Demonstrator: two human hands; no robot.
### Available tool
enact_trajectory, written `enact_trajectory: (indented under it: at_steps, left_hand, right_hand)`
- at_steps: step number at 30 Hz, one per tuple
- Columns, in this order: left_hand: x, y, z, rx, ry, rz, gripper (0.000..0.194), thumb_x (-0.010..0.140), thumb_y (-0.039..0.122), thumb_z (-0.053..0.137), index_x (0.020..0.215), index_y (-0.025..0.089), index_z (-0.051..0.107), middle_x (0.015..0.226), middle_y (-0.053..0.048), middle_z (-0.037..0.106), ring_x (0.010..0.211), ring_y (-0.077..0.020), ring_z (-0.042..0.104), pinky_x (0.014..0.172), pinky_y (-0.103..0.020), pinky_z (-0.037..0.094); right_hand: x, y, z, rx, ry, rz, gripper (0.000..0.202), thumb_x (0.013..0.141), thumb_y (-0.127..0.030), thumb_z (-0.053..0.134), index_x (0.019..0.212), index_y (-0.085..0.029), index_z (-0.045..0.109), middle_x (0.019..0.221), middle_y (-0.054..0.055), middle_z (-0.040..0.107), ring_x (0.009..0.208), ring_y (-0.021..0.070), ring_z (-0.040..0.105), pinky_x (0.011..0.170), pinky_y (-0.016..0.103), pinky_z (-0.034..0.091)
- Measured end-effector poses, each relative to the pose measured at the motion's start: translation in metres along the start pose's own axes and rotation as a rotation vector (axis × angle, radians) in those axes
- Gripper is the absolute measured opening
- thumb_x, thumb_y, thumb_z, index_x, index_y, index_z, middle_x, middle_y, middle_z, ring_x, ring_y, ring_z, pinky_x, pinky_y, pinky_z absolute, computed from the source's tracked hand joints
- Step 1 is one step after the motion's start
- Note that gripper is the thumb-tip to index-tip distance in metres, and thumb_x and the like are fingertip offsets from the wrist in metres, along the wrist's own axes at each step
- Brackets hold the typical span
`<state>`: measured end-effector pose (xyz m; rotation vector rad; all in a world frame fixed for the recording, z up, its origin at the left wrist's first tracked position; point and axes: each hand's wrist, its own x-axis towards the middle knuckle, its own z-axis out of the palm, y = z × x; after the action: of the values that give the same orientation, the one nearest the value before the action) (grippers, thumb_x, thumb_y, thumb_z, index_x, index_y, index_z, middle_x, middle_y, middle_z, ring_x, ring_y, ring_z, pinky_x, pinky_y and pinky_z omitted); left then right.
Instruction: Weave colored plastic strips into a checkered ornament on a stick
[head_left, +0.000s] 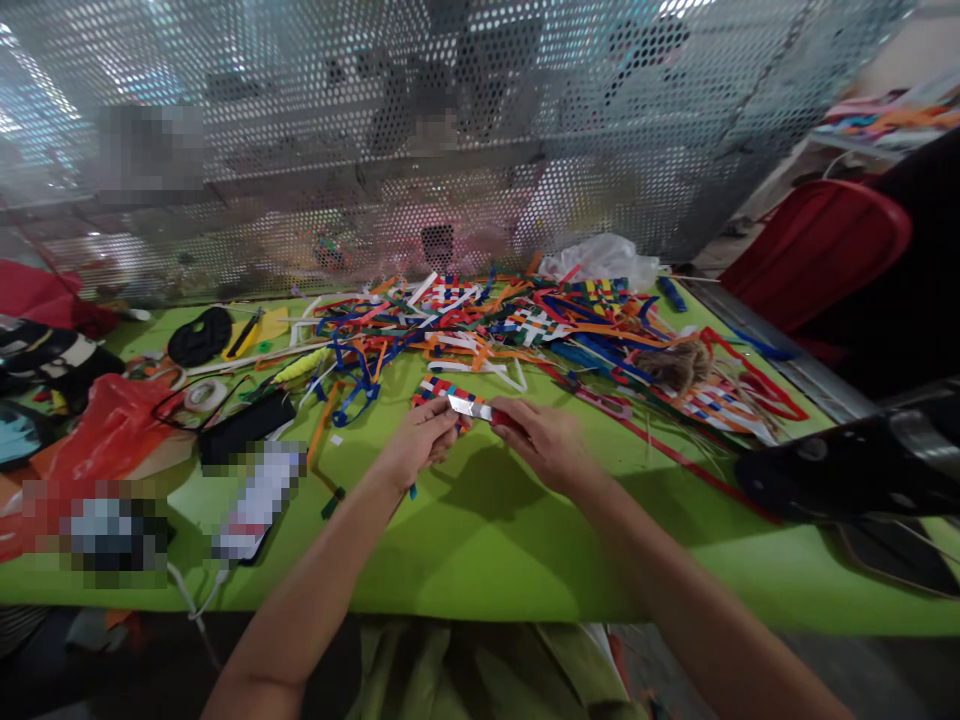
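A green table (510, 560) is stretching beneath a heap of coloured strips (465, 325) and out before it. Just in front of the heap, the right hand (544, 437) is curling closed, and the left hand (424, 437) is pinching, fingers nearly together. From that left pinch, a woven piece (435, 388) is poking past the fingertips toward the heap. The right hand is gripping a cutter (471, 407), whose blade is reaching the left fingertips; whether it is touching the weave, I cannot tell.

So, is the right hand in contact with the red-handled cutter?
Touching. The head view shows the right hand gripping the red-handled cutter, with the silver blade sticking out from this grip.
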<state>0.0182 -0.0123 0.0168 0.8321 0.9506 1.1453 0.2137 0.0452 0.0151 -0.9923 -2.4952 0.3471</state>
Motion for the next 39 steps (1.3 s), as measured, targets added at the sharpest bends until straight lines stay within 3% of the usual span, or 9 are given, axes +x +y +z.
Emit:
enact_trajectory:
  at_steps: [3, 6, 7, 11, 17, 24, 32, 39]
  left_hand:
    - [-0.007, 0.008, 0.002, -0.021, -0.038, 0.013, 0.032, 0.079, 0.045, 0.067, 0.078, 0.016, 0.056, 0.041, 0.011, 0.029, 0.032, -0.0014, 0.013, 0.035, -0.018, 0.009]
    - [-0.017, 0.016, 0.004, -0.026, -0.116, 0.081, 0.034, 0.08, 0.049, 0.065, 0.078, 0.016, 0.057, 0.042, 0.011, 0.029, 0.033, -0.0017, 0.014, 0.036, -0.018, 0.014]
    - [-0.018, 0.017, 0.004, -0.015, -0.111, 0.092, 0.035, 0.08, 0.05, 0.064, 0.079, 0.016, 0.058, 0.043, 0.01, 0.031, 0.034, -0.0017, 0.015, 0.036, -0.018, 0.014]
    - [-0.014, 0.01, 0.005, 0.176, -0.001, 0.049, 0.037, 0.085, 0.052, 0.058, 0.091, 0.016, 0.061, 0.048, 0.008, 0.037, 0.034, -0.0031, 0.023, 0.033, -0.017, 0.016]
    - [-0.004, -0.007, 0.003, 0.451, 0.17, 0.212, 0.03, 0.088, 0.046, 0.053, 0.098, 0.019, 0.061, 0.052, 0.007, 0.041, 0.039, -0.0065, 0.034, 0.037, -0.018, 0.027]
    - [-0.008, -0.008, 0.001, 0.779, 0.266, 0.398, 0.016, 0.09, 0.03, 0.053, 0.08, 0.019, 0.057, 0.06, 0.003, 0.048, 0.053, -0.0091, 0.037, 0.053, -0.022, 0.027]
    - [-0.008, -0.008, 0.002, 0.873, 0.262, 0.407, 0.019, 0.092, 0.032, 0.049, 0.083, 0.019, 0.059, 0.064, 0.002, 0.048, 0.057, -0.0101, 0.037, 0.055, -0.022, 0.026]
    - [-0.004, -0.011, 0.003, 0.78, 0.238, 0.364, 0.021, 0.091, 0.031, 0.048, 0.084, 0.016, 0.06, 0.061, 0.004, 0.044, 0.056, -0.0086, 0.035, 0.053, -0.021, 0.026]
  right_hand:
    - [0.003, 0.016, -0.004, -0.004, 0.016, 0.102, 0.043, 0.096, -0.049, 0.037, 0.12, -0.026, 0.064, 0.095, 0.008, 0.073, 0.068, 0.0202, 0.062, 0.058, 0.028, 0.038]
    - [0.004, 0.035, -0.015, 0.016, 0.126, 0.331, 0.044, 0.094, -0.049, 0.039, 0.116, -0.023, 0.066, 0.089, 0.008, 0.073, 0.065, 0.0213, 0.062, 0.057, 0.029, 0.041]
    - [0.003, 0.038, -0.018, 0.04, 0.169, 0.336, 0.045, 0.094, -0.049, 0.04, 0.119, -0.022, 0.065, 0.095, 0.009, 0.073, 0.073, 0.0225, 0.064, 0.061, 0.03, 0.043]
    - [0.001, 0.028, -0.019, 0.246, 0.085, 0.186, 0.046, 0.094, -0.053, 0.04, 0.117, -0.021, 0.064, 0.092, 0.007, 0.071, 0.074, 0.02, 0.063, 0.063, 0.028, 0.045]
    - [-0.001, 0.002, -0.008, 0.357, -0.018, 0.088, 0.043, 0.095, -0.053, 0.04, 0.113, -0.022, 0.063, 0.078, 0.003, 0.068, 0.065, 0.0165, 0.059, 0.06, 0.026, 0.042]
    - [-0.004, -0.006, -0.007, 0.327, -0.062, 0.072, 0.045, 0.096, -0.052, 0.037, 0.117, -0.021, 0.061, 0.084, 0.006, 0.069, 0.069, 0.0182, 0.061, 0.061, 0.027, 0.04]
    - [-0.006, -0.005, -0.002, 0.165, -0.038, 0.084, 0.043, 0.098, -0.049, 0.034, 0.119, -0.022, 0.061, 0.09, 0.007, 0.072, 0.069, 0.0184, 0.062, 0.059, 0.027, 0.038]
    - [-0.005, -0.003, 0.003, 0.02, -0.001, 0.081, 0.044, 0.098, -0.049, 0.034, 0.117, -0.023, 0.064, 0.095, 0.007, 0.073, 0.068, 0.0188, 0.063, 0.055, 0.027, 0.035]
